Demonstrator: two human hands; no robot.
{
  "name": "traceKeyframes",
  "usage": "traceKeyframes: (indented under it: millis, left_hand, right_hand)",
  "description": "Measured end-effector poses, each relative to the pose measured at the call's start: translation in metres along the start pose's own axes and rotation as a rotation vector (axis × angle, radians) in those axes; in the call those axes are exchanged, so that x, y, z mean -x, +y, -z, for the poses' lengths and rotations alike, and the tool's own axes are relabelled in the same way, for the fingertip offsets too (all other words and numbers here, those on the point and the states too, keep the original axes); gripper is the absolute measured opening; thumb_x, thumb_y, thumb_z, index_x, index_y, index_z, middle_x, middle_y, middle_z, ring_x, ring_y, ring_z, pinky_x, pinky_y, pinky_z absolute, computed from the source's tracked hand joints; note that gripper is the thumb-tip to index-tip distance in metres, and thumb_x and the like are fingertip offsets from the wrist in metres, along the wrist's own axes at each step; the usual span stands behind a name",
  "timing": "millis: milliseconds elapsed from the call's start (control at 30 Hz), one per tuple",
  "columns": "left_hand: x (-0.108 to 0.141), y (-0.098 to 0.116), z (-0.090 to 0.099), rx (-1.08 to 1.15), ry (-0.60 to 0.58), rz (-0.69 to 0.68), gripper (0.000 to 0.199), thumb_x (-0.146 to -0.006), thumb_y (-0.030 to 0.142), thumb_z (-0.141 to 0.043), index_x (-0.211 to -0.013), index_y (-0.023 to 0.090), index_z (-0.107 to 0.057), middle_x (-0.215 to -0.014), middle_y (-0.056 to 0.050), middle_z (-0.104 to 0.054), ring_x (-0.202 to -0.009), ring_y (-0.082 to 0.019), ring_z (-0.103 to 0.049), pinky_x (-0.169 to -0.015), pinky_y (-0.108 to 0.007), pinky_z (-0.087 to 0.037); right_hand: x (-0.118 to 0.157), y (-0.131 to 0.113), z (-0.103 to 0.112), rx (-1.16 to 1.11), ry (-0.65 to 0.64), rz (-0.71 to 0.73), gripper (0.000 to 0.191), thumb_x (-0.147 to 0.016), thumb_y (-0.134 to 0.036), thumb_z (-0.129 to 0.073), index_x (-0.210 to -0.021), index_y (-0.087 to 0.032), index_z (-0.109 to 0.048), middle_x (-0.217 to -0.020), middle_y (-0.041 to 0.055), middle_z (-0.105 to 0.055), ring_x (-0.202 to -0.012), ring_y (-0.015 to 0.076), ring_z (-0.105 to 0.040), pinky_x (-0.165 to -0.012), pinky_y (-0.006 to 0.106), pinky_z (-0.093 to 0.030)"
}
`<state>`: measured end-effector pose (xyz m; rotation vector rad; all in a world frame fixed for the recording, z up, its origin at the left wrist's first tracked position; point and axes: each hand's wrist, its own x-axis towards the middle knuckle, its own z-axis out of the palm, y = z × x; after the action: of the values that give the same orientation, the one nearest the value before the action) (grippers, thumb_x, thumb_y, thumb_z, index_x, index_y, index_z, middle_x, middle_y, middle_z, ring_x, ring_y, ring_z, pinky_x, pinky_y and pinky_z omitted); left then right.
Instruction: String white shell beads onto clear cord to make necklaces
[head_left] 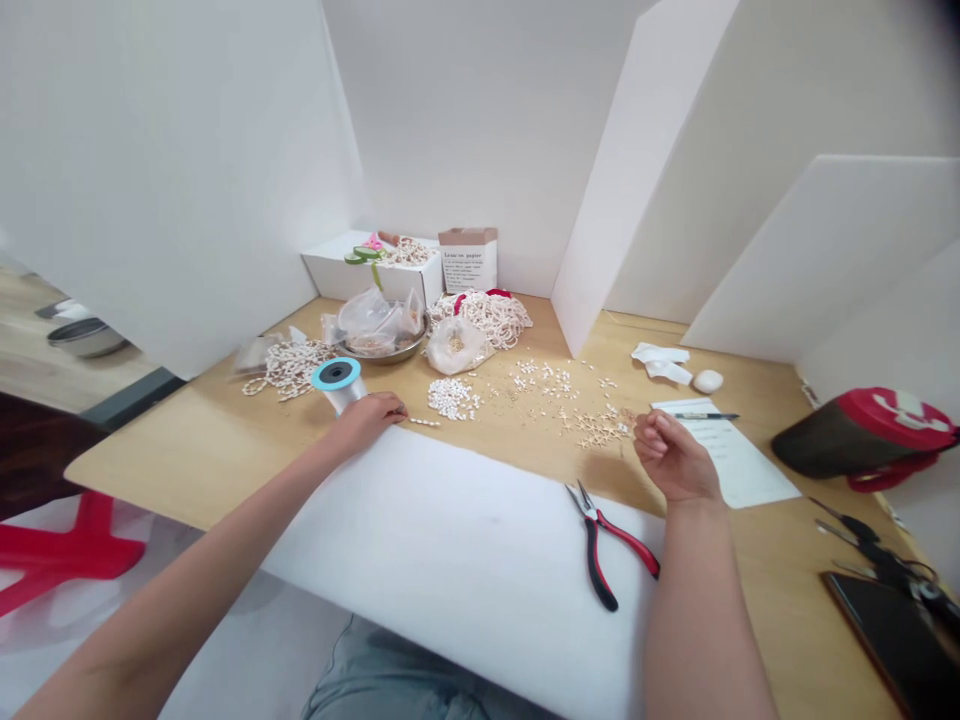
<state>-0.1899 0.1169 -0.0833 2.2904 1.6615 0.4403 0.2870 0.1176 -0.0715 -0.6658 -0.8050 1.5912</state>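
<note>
Beside a spool of clear line with a blue rim, my left hand rests low over the table with its fingers closed. A short strand of white beads sticks out from those fingertips. My right hand is raised at the right with its fingers curled into a pinch; what they hold is too small to make out. Near it lie pale star-shaped pieces. A heap of white beads sits between the hands. Pliers with red and black handles lie spread on the white sheet.
Behind are bundles of strung beads, a metal bowl with plastic bags, and a white box. At right are a paper with a pen, a red-lidded tumbler, scissors and a phone.
</note>
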Motion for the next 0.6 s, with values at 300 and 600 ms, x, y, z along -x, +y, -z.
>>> traceKeyframes:
  millis: [300,600]
  left_hand:
    - [-0.004,0.009,-0.007,0.028,-0.016,-0.026,0.024,-0.085,0.037,-0.049,-0.090,0.022,-0.067,-0.105,-0.003,-0.067,-0.094,-0.018,-0.061,-0.082,-0.027,-0.044]
    - [-0.011,0.015,-0.010,0.022,-0.022,0.002,0.022,-0.084,0.036,-0.050,-0.083,0.021,-0.067,-0.091,-0.003,-0.066,-0.086,-0.018,-0.061,-0.076,-0.027,-0.045]
  right_hand:
    - [-0.002,0.003,-0.006,0.069,-0.026,-0.016,0.011,-0.069,-0.022,-0.073,-0.070,-0.019,-0.063,-0.063,-0.0022,-0.049,-0.047,0.0045,-0.037,-0.038,0.012,-0.038]
    - [0.000,0.000,-0.003,0.040,-0.023,-0.003,0.012,-0.071,-0.022,-0.072,-0.069,-0.018,-0.061,-0.062,-0.0031,-0.048,-0.046,0.0032,-0.037,-0.038,0.012,-0.037]
